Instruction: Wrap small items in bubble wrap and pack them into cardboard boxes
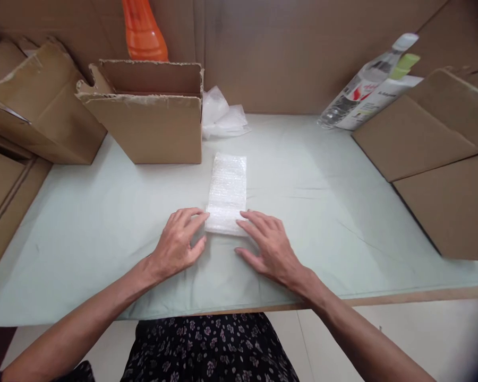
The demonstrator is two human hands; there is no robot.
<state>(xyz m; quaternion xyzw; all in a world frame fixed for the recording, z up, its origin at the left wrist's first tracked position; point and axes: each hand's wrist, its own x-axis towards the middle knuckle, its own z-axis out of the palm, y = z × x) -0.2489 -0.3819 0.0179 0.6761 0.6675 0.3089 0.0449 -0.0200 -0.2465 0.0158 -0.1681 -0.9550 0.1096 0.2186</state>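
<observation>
A narrow strip of bubble wrap [228, 185] lies flat on the pale green cloth, its near end thicker as if folded or rolled. My left hand [180, 239] rests at the left side of that near end, index fingertip touching its edge, thumb apart from the fingers. On the opposite side, my right hand [269, 241] has its fingertips on the right part of the near end, with the thumb spread below on the cloth. Neither hand is closed around the wrap. Whether anything lies inside the wrap cannot be seen.
Behind the wrap, crumpled clear plastic [225, 116] sits beside an open cardboard box [167, 130]. Another box [59, 106] stands left, and large cartons [442, 127] on the right. A clear bottle [366, 79] leans near the back right; an orange vase-like object [145, 34] is behind.
</observation>
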